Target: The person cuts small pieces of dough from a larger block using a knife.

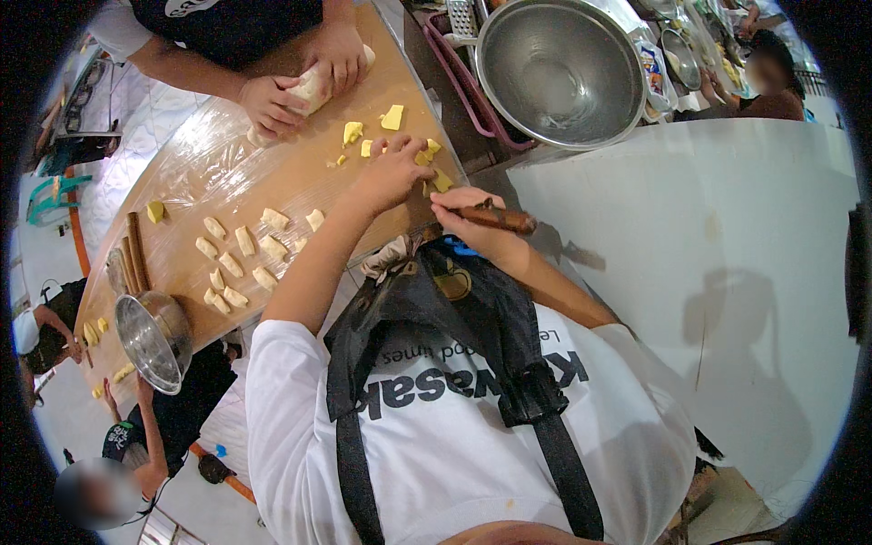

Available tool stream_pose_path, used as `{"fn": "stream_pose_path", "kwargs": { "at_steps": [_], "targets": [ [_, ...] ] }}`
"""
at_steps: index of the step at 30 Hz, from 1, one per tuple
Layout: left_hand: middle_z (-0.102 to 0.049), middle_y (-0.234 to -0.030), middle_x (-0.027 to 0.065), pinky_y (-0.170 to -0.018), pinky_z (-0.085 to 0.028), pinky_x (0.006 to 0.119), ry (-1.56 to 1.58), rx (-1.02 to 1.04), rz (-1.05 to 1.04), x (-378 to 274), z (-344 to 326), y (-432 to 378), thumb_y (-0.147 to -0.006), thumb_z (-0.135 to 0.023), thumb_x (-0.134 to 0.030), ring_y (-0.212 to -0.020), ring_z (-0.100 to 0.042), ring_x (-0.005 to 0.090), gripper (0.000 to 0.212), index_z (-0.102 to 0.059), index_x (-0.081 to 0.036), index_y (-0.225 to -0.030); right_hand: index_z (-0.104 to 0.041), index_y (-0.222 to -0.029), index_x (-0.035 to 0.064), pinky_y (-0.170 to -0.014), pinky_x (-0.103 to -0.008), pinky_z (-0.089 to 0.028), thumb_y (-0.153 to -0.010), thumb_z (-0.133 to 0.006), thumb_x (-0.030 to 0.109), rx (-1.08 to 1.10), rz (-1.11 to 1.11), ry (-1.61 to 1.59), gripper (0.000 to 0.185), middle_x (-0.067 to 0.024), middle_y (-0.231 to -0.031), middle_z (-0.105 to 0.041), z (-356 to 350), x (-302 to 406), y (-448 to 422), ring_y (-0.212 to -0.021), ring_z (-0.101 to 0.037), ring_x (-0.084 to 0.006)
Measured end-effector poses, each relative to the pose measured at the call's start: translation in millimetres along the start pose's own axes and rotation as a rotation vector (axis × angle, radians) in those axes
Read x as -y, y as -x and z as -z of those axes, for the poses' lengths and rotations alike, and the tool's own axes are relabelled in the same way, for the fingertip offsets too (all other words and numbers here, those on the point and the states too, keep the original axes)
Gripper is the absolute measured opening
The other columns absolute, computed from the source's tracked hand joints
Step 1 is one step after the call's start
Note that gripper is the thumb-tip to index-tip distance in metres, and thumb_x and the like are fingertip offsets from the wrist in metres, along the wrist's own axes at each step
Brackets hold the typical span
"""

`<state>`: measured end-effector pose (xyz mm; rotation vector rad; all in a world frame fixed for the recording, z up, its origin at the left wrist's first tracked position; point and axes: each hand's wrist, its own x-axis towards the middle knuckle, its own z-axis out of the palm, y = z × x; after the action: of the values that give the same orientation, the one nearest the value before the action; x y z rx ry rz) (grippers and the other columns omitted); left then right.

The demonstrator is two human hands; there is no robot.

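My left hand (398, 174) is over the table's far right part, fingers bent and spread among yellow pieces (441, 180) that look like butter or cheese; whether it grips one is hidden. My right hand (477, 218), beside the table's edge, is closed on a brown wooden handle (501, 218); the tool's working end is hidden. More yellow pieces (392, 117) lie beyond my left hand. Left of my left forearm, several short cut dough pieces (274, 247) lie on the plastic-covered table (184, 252). Another person's two hands press a dough roll (313, 88) across the table.
A large steel bowl (562, 75) sits at the upper right by a pink tray (456, 75) and a grater (462, 19). Rolling pins (136, 252) and a smaller metal bowl (153, 340) are at the left. A white wall (715, 204) stands at my right. Other people work around.
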<state>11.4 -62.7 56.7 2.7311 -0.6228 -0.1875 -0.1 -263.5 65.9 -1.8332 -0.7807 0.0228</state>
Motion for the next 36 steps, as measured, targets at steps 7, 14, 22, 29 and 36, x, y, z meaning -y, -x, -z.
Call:
{"fn": "stream_pose_path", "kwargs": {
  "at_steps": [7, 14, 22, 29, 36],
  "targets": [
    [-0.049, -0.123, 0.0041, -0.099, -0.026, 0.047, -0.026, -0.020, -0.002, 4.9, -12.3, -1.9, -0.079, -0.057, -0.017, -0.123, -0.039, 0.0249, 0.027, -0.069, -0.027, -0.101, -0.068, -0.094, 0.0060, -0.068, -0.0326, -0.052, -0.073, -0.072, 0.006, 0.167, 0.080, 0.078, 0.022, -0.0090, -0.084, -0.067, 12.6, 16.6, -6.0, -0.075, -0.065, -0.0252],
    [-0.048, -0.125, 0.0048, -0.098, -0.028, 0.049, 0.042, -0.116, 0.100, 5.0, -6.6, 2.1, -0.076, -0.065, -0.016, -0.123, -0.039, 0.0261, 0.031, -0.062, -0.019, -0.107, -0.068, -0.095, 0.0006, -0.071, -0.0275, -0.051, -0.078, -0.070, 0.002, 0.059, 0.021, -0.052, 0.017, -0.0096, -0.091, -0.068, 27.5, 21.1, -4.7, -0.081, -0.065, -0.0181],
    [-0.046, -0.125, 0.0057, -0.098, -0.028, 0.050, -0.053, 0.005, 0.040, 0.3, -15.1, -0.2, -0.070, -0.073, -0.024, -0.124, -0.037, 0.0265, 0.042, -0.058, -0.016, -0.108, -0.068, -0.092, 0.0003, -0.078, -0.0287, -0.049, -0.077, -0.070, 0.003, -0.231, -0.263, -0.175, 0.016, -0.0100, -0.092, -0.068, 54.3, 16.2, -13.3, -0.086, -0.064, -0.0185],
    [-0.047, -0.123, 0.0049, -0.096, -0.029, 0.045, -0.089, -0.108, -0.065, 3.5, -22.9, -8.0, -0.069, -0.073, -0.029, -0.120, -0.040, 0.0254, 0.041, -0.059, -0.021, -0.106, -0.066, -0.099, -0.0010, -0.081, -0.0257, -0.049, -0.081, -0.068, -0.001, -0.226, -0.205, -0.155, 0.018, -0.0101, -0.098, -0.066, 62.5, 13.5, -13.5, -0.091, -0.062, -0.0152],
    [-0.049, -0.120, 0.0044, -0.094, -0.030, 0.043, -0.106, -0.049, -0.127, 1.6, -21.2, -19.7, -0.076, -0.064, -0.027, -0.119, -0.040, 0.0240, 0.024, -0.064, -0.020, -0.099, -0.066, -0.097, -0.0011, -0.081, -0.0265, -0.049, -0.081, -0.068, 0.000, -0.205, -0.224, -0.089, 0.017, -0.0102, -0.100, -0.066, 62.4, 9.3, -8.3, -0.091, -0.062, -0.0156]
  ]
}}
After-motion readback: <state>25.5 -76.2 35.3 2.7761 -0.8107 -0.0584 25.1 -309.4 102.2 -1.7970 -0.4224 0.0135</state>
